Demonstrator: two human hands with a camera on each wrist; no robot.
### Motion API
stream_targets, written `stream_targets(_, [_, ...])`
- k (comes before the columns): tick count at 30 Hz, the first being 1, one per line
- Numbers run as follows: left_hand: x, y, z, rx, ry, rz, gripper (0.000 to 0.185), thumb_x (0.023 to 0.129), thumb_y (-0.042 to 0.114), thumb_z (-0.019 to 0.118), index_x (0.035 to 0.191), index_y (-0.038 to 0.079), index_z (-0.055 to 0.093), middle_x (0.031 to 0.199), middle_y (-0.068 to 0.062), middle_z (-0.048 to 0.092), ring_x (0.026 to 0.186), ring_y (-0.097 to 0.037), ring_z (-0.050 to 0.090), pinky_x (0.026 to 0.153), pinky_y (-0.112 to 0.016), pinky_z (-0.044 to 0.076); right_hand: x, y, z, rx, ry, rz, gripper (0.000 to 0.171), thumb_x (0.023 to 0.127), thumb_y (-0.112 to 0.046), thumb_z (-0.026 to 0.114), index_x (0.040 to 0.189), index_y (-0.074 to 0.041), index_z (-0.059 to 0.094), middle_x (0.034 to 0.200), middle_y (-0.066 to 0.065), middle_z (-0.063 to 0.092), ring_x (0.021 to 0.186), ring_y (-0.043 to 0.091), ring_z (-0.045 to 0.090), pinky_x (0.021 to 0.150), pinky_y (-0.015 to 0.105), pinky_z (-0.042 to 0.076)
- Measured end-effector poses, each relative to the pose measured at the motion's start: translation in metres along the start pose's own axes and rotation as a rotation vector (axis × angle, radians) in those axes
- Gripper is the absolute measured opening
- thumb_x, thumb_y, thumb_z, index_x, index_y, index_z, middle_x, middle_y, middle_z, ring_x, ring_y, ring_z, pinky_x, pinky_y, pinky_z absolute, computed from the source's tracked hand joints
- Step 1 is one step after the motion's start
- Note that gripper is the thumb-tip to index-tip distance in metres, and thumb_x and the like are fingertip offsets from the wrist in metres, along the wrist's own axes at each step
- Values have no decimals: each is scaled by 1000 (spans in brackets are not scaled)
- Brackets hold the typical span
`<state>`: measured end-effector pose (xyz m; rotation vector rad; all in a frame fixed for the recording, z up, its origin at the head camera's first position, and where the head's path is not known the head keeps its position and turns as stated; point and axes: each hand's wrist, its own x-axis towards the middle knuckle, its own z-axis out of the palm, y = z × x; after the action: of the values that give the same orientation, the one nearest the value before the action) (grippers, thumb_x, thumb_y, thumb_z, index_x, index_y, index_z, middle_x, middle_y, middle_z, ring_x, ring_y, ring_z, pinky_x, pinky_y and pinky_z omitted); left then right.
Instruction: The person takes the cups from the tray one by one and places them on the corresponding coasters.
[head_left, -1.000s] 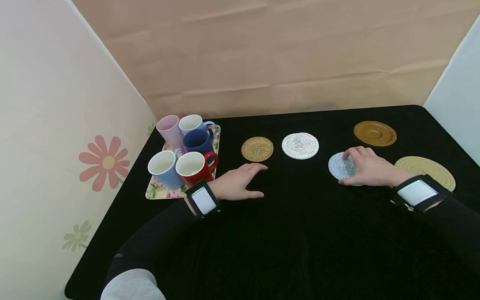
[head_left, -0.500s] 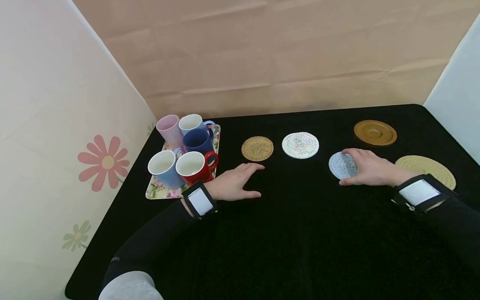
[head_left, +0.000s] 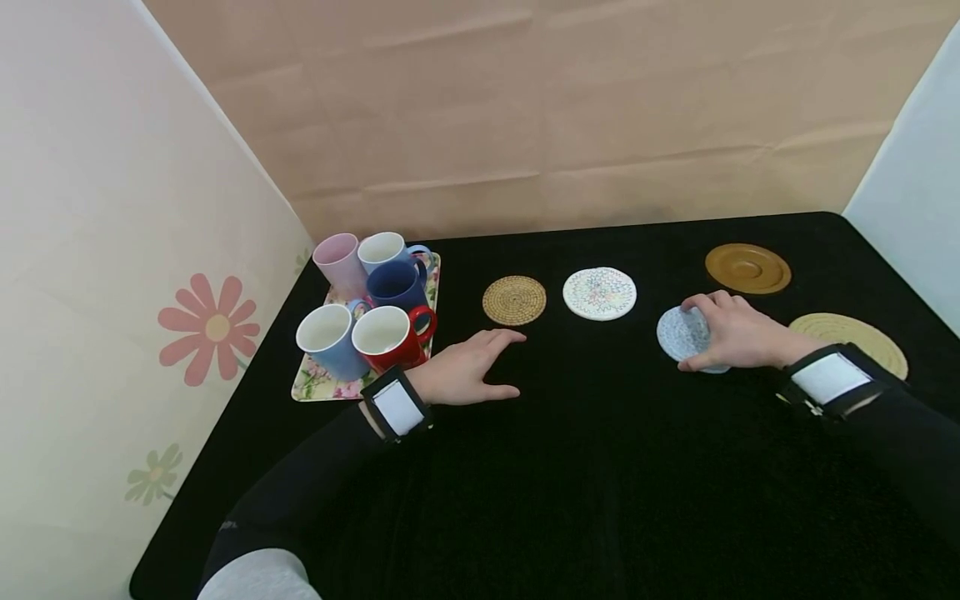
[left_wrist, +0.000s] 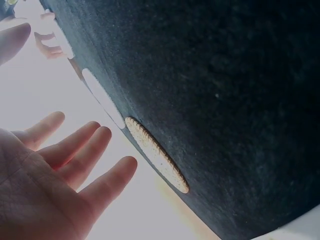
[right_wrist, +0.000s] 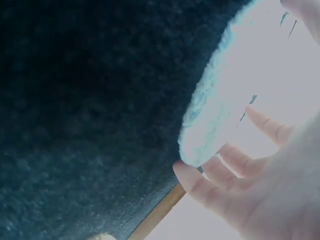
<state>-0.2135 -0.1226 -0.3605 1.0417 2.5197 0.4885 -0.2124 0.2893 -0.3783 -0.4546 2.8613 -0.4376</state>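
In the head view, my right hand [head_left: 738, 332] spans a round light blue woven coaster [head_left: 681, 335], thumb at its near edge and fingertips at its far edge. The right wrist view has a fingertip right at the end of this coaster [right_wrist: 205, 130]; the palm side partly hides it in the head view. My left hand [head_left: 468, 369] holds nothing, fingers extended and thumb apart. It hovers just in front of a brown woven coaster [head_left: 514, 301], which shows edge-on in the left wrist view. A white multicoloured coaster [head_left: 600, 293] lies to the right of that one.
At the left, a floral tray [head_left: 318, 388] bears several mugs, a red mug [head_left: 405, 350] nearest my left wrist. A brown wooden saucer [head_left: 748, 268] lies at the back right. A cream woven mat [head_left: 855, 337] sits partly behind my right wrist. Walls stand left, back and right.
My left hand has drawn slightly to the left, away from the brown woven coaster. The right hand stays at the light blue coaster, which has hardly moved.
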Motion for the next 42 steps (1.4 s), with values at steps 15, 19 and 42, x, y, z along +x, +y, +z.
stream_targets(15, [-2, -3, 3, -12, 3, 3, 79, 88, 45, 69, 151, 20, 29, 150, -8, 36, 132, -20, 40, 98, -38, 44, 0, -4, 1, 10, -32, -21, 94, 72, -52, 80, 137, 1, 37, 130, 37, 37, 109, 52, 39, 79, 61, 44])
stream_targets(19, [-2, -3, 4, -12, 4, 4, 78, 88, 45, 69, 151, 21, 29, 150, -8, 36, 133, -20, 40, 98, -38, 45, -2, -5, 2, -14, -26, -22, 97, 70, -53, 81, 138, 0, 37, 130, 35, 38, 108, 50, 41, 76, 59, 46])
stream_targets(42, [-4, -4, 5, 15, -20, -16, 76, 88, 44, 68, 150, 20, 31, 150, -7, 36, 133, -19, 40, 97, -37, 45, -6, -38, 15, -12, -27, -116, 94, 68, -54, 81, 138, -4, 41, 132, 26, 43, 112, 41, 44, 79, 52, 49])
